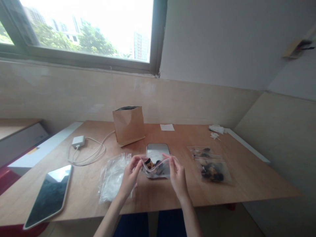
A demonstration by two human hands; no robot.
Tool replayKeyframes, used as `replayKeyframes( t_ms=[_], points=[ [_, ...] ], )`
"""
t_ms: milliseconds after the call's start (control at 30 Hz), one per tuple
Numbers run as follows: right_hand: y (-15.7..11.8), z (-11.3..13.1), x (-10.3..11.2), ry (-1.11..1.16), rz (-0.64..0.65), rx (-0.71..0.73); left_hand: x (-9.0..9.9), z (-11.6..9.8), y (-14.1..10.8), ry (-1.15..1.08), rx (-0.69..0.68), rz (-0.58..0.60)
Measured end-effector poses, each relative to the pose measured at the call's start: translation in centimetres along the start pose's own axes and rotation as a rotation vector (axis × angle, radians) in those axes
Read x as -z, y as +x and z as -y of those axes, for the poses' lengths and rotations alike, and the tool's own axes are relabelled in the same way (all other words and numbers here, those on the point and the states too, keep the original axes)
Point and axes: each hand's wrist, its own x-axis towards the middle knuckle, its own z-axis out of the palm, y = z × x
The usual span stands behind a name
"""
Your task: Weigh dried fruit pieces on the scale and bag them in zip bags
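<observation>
Between my hands is a clear zip bag (163, 170) with dark and orange-brown pieces inside, too small to name. Its mouth gapes toward me. My left hand (132, 168) pinches the left end of the bag's rim, and my right hand (175, 168) pinches the right end. Beneath and behind the bag lies a flat silver device like a small scale (158, 148), partly covered by it. Close to my left forearm is a pile of empty clear zip bags (111, 181). Filled zip bags (213, 171) with similar dark and orange pieces lie to the right.
A brown paper bag (129, 126) stands open at the back. At left are a tablet (50, 194) and a white charger (78, 141) with its cable. A white paper (167, 127) and crumpled tissue (215, 135) lie toward the back. The table (259, 184) ends near my lap.
</observation>
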Motion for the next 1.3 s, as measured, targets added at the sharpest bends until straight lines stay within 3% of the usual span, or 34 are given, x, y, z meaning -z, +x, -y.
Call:
replayKeyframes(
  t_ms=[100,233,400,567,700,800,967,1167,1300],
  points=[
    [0.1,0.8,0.1,-0.019,0.032,0.059,-0.1,0.2,-0.3,-0.002,0.034,0.066],
    [0.2,0.9,0.4,-0.044,0.027,0.069,0.1,0.5,-0.5,-0.007,0.103,0.043],
    [0.0,0.7,0.3,-0.041,0.099,0.119,-0.3,0.4,-0.6,0.019,0.082,0.081],
    [-0.1,0.7,0.2,-0.05,-0.027,0.076,-0.6,0.6,-0.8,-0.038,0.081,-0.142],
    [-0.1,0.6,0.3,-0.027,0.013,0.086,-0.3,0.8,-0.8,-0.001,0.064,-0.046],
    [-0.2,0.3,0.4,-0.031,-0.027,0.077,-0.1,0.8,-0.9,-0.043,0.098,-0.098],
    [-0.5,-1.2,0.5,-0.024,-0.115,-0.027,-0.1,0.9,-0.9,-0.156,0.209,-0.154],
    [-1.2,-3.8,-0.3,-0.019,-0.221,-0.162,-0.5,2.2,-0.6,-0.098,0.075,-0.142],
    [-1.7,-5.8,-0.5,-0.026,-0.249,-0.19,-0.3,3.7,-0.5,-0.062,0.112,-0.098]
  ],
)
